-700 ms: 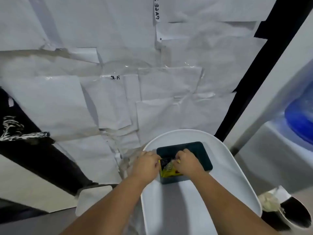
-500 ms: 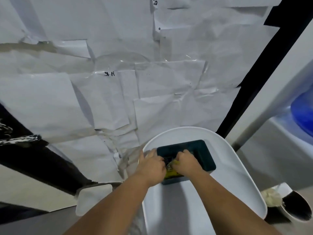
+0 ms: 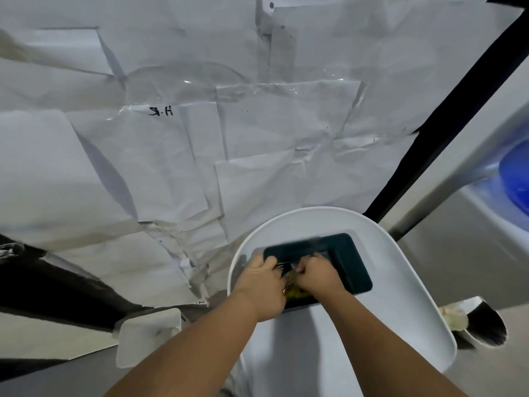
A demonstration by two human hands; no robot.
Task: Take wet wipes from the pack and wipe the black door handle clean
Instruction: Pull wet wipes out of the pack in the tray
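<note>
A dark teal tray lies on a white rounded stand top. Inside its near end sits a yellow wet-wipes pack, mostly covered by my hands. My left hand grips the pack's left side with curled fingers. My right hand curls over the pack's top and pinches at its opening. Whether a wipe has come out is hidden by my fingers. No black door handle can be made out in this view.
A wall covered in taped white paper sheets rises behind the stand. A black frame bar runs diagonally at right. A small white lid-like square lies lower left; a bin with a black liner stands at right.
The view has tilted up slightly. My left hand closed in on the pack from the tray's left edge, and both hands now meet tighter over its opening.
</note>
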